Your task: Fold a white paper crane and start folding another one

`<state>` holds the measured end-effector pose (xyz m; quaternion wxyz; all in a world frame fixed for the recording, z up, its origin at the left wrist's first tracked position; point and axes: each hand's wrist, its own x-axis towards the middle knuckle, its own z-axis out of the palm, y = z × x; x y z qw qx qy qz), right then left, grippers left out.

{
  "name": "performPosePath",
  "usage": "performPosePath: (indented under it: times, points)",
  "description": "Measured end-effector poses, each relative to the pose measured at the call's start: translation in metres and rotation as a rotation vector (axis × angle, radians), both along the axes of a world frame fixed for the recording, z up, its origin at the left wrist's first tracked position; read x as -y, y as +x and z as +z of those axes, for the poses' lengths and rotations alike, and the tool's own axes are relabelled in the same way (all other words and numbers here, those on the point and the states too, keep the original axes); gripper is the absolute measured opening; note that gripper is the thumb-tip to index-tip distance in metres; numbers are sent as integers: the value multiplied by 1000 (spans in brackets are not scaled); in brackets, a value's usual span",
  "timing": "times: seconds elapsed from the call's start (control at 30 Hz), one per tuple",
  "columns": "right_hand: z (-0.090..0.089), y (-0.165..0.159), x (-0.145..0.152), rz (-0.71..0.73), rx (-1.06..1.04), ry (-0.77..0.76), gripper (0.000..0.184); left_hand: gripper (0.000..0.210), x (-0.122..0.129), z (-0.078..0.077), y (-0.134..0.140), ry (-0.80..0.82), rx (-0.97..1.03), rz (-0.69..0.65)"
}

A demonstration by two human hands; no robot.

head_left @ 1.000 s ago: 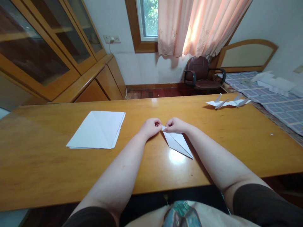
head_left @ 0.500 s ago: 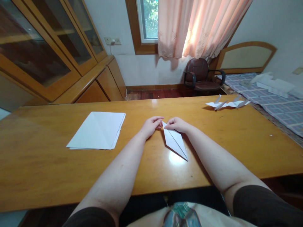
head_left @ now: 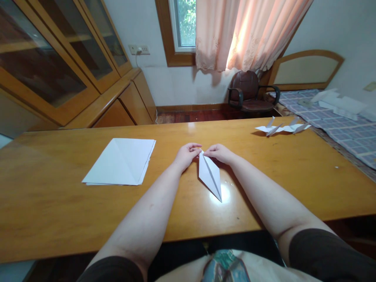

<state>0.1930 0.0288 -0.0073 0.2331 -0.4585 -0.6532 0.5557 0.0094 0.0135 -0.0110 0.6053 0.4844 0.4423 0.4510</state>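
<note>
A folded white paper [head_left: 209,173], shaped like a long kite with a crease line down its middle, lies at the centre of the table. Its narrow tip points toward me. At its far tip, my left hand [head_left: 189,154] pinches the paper from the left side. My right hand [head_left: 219,152] closes its thumb and fingers on the same far end from the right. Both sets of fingertips nearly meet there, and they hide part of that tip.
A stack of white paper sheets [head_left: 123,162] lies on the wooden table [head_left: 53,164] to the left. Several folded paper birds [head_left: 276,128] stand at the far right edge. Beyond are a brown armchair [head_left: 249,94], a bed [head_left: 329,113] and a glass-door cabinet [head_left: 96,90].
The folded paper has turned, its near tip swinging left. My right hand has shifted slightly left toward the far tip, while my left hand has closed onto it.
</note>
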Motion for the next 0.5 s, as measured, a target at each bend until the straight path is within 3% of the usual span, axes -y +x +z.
performPosePath:
  times: [0.5]
  points:
    - [4, 0, -1, -5, 61, 13, 37, 20, 2, 2, 3, -92, 11, -16]
